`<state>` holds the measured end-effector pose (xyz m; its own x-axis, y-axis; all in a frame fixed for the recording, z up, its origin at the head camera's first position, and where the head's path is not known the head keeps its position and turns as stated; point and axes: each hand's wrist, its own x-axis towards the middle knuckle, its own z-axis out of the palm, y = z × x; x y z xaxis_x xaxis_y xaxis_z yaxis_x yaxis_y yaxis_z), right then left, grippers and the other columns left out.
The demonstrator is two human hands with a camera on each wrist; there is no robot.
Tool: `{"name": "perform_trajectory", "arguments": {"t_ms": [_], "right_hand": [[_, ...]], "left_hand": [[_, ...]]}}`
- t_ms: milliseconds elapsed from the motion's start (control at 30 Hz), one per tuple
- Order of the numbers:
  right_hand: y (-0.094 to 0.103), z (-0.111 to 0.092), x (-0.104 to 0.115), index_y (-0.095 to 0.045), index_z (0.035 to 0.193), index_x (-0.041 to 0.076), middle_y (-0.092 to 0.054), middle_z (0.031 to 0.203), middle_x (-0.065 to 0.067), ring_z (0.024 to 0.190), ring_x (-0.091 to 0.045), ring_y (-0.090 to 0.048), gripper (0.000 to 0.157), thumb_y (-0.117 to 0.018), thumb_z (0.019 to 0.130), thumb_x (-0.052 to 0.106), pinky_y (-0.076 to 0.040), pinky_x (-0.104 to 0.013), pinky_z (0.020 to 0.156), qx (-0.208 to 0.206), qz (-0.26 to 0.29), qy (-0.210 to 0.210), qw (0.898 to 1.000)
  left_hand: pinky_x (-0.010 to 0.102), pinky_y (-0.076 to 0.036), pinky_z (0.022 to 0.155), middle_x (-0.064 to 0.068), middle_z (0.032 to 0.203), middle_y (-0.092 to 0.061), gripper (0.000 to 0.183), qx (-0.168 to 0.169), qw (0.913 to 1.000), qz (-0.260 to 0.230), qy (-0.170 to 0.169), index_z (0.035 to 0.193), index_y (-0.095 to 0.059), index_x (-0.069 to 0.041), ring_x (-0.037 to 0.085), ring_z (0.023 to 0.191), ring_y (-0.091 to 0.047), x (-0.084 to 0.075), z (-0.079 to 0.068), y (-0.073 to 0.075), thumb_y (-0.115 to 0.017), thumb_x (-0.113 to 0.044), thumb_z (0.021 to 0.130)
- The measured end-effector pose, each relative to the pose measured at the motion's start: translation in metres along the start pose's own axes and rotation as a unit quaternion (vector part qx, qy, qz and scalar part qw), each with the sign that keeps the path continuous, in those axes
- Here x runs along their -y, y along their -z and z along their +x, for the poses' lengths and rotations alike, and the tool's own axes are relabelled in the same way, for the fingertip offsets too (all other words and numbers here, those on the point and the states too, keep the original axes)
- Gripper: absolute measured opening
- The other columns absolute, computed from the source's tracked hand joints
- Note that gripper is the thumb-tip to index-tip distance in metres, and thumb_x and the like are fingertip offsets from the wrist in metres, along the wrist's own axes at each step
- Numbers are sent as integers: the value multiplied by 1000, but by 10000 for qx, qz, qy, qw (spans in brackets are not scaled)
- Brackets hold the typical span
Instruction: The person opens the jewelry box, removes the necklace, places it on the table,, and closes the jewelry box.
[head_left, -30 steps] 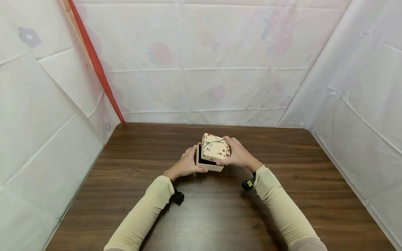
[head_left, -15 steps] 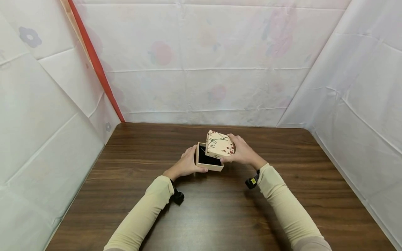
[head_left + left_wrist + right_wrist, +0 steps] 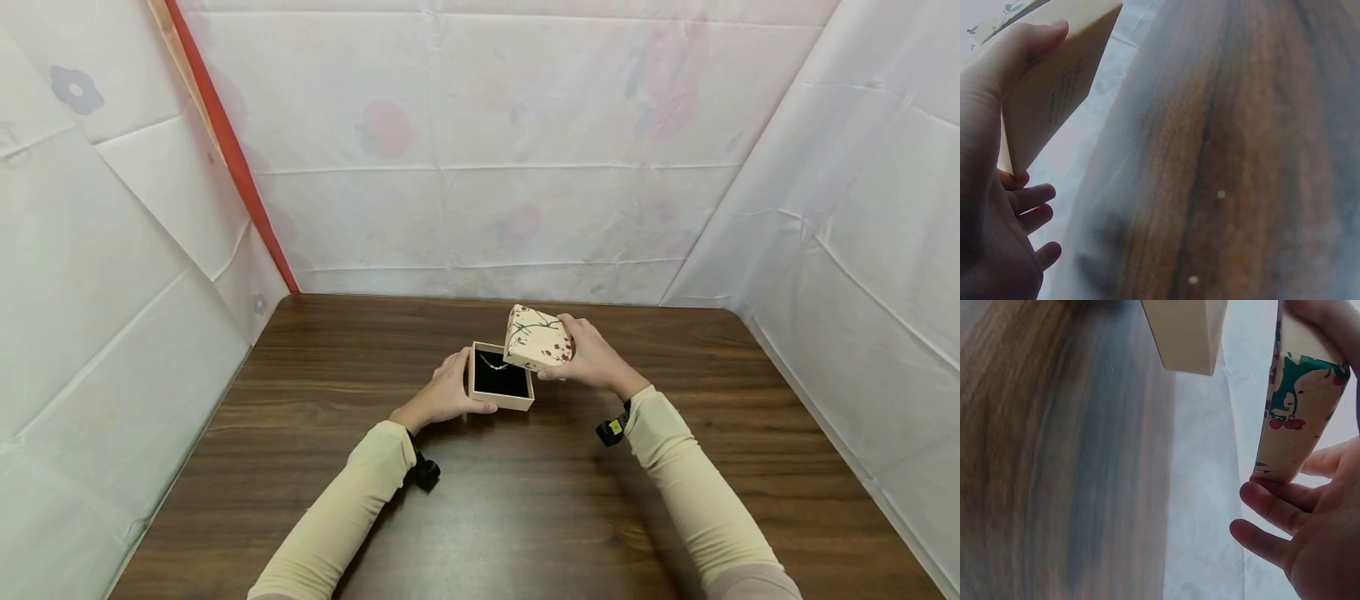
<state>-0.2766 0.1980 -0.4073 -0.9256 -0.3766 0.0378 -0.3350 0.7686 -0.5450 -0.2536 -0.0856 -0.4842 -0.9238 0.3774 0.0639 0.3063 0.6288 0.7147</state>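
My left hand [image 3: 444,393] grips the cream box base [image 3: 504,402] at its left side, thumb along the near wall. Black lining [image 3: 501,383] fills the base, and a thin gold-coloured chain [image 3: 492,363] lies on it near the far edge. Small printed text shows on the plain outer face of the box base [image 3: 1054,94] in the left wrist view. To the upper right, my right hand [image 3: 596,358] holds the lid [image 3: 534,335], cream with red blossoms and green branches. The lid is off the base and overlaps only its far right corner in the head view.
Both hands are over a dark wood-grain table [image 3: 480,517]. White patterned sheeting [image 3: 480,208] encloses its back and sides, with a red strip [image 3: 232,158] at the back left corner. Black cameras sit on both wrists.
My right hand has moved the lid up and to the right, away from the base, uncovering the black lining and the chain. The left hand and the base stay in place.
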Motion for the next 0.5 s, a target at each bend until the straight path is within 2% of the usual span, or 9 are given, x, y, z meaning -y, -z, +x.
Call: {"name": "perform_trajectory", "arguments": {"t_ms": [200, 300, 500], "right_hand": [[6, 1, -9, -27, 153, 12, -45, 132, -16, 105, -25, -45, 111, -82, 67, 57, -40, -40, 85, -28, 4, -141, 9999], [9, 0, -12, -27, 152, 10, -45, 131, -17, 104, -25, -45, 110, -83, 68, 54, -40, -40, 85, -59, -5, -218, 9997], [14, -4, -19, -28, 151, 9, -46, 128, -17, 102, -25, -44, 106, -83, 70, 49, -39, -37, 82, -74, -28, -389, 9992]], "left_hand": [[53, -28, 109, 9, 139, -47, 108, -34, 10000, 53, -34, 150, -27, -13, 27, 135, -36, 0, 0, 0, -83, -53, 66], [52, -29, 108, 8, 135, -49, 106, -33, 10000, 45, -45, 148, -29, -15, 27, 131, -38, 1, 0, -1, -84, -52, 66], [54, -29, 108, 8, 136, -49, 107, -59, 10000, -20, -73, 149, -28, -14, 28, 133, -37, 1, 0, -1, -83, -53, 66]]}}
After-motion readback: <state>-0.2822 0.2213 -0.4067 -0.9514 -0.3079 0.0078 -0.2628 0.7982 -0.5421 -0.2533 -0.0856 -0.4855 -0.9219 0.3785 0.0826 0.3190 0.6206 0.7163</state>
